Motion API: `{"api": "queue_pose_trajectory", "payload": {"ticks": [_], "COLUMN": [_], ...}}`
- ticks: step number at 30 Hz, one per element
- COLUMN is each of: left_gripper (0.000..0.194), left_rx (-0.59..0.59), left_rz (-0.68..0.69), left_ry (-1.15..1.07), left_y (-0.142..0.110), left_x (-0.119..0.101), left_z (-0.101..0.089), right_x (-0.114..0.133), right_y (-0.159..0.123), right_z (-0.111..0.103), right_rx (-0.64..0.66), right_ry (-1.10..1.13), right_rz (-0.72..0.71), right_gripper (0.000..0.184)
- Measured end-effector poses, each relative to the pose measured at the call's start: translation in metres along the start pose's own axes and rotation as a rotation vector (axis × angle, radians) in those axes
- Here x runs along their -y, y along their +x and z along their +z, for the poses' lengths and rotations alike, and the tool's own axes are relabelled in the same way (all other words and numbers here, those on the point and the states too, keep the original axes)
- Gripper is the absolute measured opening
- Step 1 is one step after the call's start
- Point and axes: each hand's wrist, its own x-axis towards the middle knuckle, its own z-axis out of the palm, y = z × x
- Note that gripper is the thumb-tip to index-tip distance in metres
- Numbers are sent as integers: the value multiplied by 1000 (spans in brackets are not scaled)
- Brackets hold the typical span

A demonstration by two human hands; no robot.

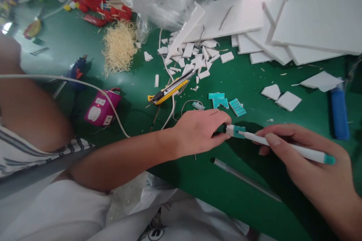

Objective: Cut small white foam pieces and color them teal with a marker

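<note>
Left hand: your left hand pinches the small foam piece by its white end, between thumb and fingers
Right hand: your right hand grasps the white marker – its tip is on the teal part of that piece
Foam piece: between your two hands, over the near part of the green table
Teal pieces: the loose teal pieces lie just beyond your left fingers
Cutter: the yellow cutter lies beyond your left wrist, blade pointing far right
Scraps: white scraps are heaped beyond the cutter, left of the foam boards
Left side: a magenta power block – with a pile of thin sticks farther off
Near side: a slim translucent rod lies on the table
</note>
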Motion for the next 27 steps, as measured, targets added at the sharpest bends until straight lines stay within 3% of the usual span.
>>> {"api": "queue_pose_trajectory", "payload": {"ticks": [27], "left_gripper": [18], "left_rx": [-50], "left_rz": [36], "left_ry": [9], "left_y": [0], "left_x": [-1], "left_z": [0], "right_x": [-5], "right_y": [1], "right_z": [-2], "right_rx": [19], "right_ry": [-11], "right_rz": [-90], "right_gripper": [16]}}
